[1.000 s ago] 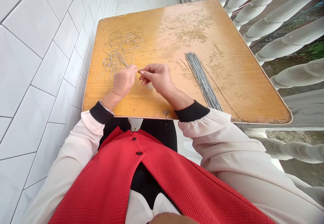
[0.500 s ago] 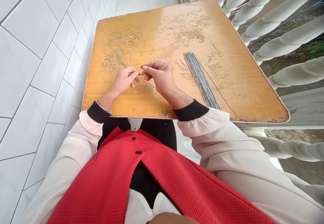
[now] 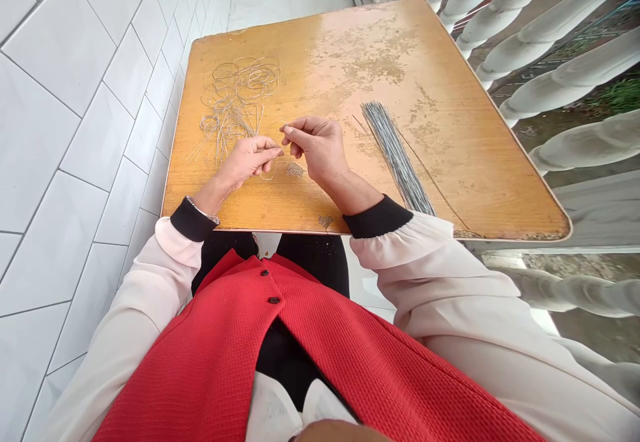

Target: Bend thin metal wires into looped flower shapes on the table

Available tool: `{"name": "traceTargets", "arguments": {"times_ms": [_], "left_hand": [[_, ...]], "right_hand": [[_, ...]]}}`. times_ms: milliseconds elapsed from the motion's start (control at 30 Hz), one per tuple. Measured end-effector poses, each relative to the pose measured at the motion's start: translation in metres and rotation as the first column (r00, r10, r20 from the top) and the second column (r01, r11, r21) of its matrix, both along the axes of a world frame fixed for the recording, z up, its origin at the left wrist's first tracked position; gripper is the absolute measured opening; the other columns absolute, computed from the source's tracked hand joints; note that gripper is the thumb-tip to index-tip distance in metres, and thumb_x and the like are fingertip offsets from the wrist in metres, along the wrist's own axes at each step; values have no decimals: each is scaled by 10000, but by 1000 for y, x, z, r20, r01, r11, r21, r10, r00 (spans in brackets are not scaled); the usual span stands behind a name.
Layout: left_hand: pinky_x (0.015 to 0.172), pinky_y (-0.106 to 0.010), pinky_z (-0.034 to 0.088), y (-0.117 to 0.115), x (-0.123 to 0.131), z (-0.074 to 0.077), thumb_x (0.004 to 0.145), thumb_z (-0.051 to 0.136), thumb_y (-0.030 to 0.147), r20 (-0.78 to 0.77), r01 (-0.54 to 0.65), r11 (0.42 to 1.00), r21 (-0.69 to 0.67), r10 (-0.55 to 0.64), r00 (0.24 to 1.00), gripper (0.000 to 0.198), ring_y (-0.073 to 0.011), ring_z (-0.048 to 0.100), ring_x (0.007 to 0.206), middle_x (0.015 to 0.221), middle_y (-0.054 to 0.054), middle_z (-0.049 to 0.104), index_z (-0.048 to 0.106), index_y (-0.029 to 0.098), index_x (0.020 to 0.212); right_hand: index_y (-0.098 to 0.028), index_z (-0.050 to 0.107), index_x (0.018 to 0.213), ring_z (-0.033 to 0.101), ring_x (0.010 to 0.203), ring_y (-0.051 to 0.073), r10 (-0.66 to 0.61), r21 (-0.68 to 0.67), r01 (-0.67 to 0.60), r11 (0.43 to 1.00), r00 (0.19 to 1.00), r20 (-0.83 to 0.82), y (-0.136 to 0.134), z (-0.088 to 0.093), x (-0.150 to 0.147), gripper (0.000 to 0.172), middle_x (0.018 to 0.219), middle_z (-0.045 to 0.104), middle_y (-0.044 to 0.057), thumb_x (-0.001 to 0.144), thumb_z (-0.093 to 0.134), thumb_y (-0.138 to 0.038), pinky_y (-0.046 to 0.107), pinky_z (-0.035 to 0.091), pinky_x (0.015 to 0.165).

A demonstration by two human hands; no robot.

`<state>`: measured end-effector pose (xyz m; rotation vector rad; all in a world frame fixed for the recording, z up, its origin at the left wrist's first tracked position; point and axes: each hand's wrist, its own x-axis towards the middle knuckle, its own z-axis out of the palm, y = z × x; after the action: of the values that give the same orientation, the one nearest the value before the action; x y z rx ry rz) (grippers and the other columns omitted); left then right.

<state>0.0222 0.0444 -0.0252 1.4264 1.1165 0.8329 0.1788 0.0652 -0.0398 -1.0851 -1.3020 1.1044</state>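
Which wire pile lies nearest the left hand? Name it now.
The tangled heap of looped thin wire, right beside the left hand; the other pile, a straight bundle of grey rods, lies out past the right hand.

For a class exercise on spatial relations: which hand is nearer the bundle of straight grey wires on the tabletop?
Right. The right hand is just left of the bundle of straight grey wires, not touching it; the left hand lies farther left, beyond the right hand.

The thin wire (image 3: 284, 125) is barely visible, and the left hand (image 3: 249, 162) and right hand (image 3: 317, 151) hide where it is held.
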Motion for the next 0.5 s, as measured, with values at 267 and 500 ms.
{"name": "traceTargets", "arguments": {"times_ms": [267,500], "left_hand": [[475,-175,258,-3,-2,3,908,629,96,-56,21,1000,11,-20,998,209,-2,357,427,474,89,473,598,141,707],[487,-175,270,-4,-4,6,896,631,75,-46,72,997,-17,-72,996,232,-4,396,438,459,84,473,591,140,677]], "right_hand": [[-186,650,641,396,434,51,-12,34,12,999,1000,3,5,-3,2,226,572,593,-26,844,736,-139,220,317,422],[-177,694,719,479,499,71,-63,112,46,993,986,153,9,-6,7,123,586,596,-24,833,721,-140,220,409,492]]}}
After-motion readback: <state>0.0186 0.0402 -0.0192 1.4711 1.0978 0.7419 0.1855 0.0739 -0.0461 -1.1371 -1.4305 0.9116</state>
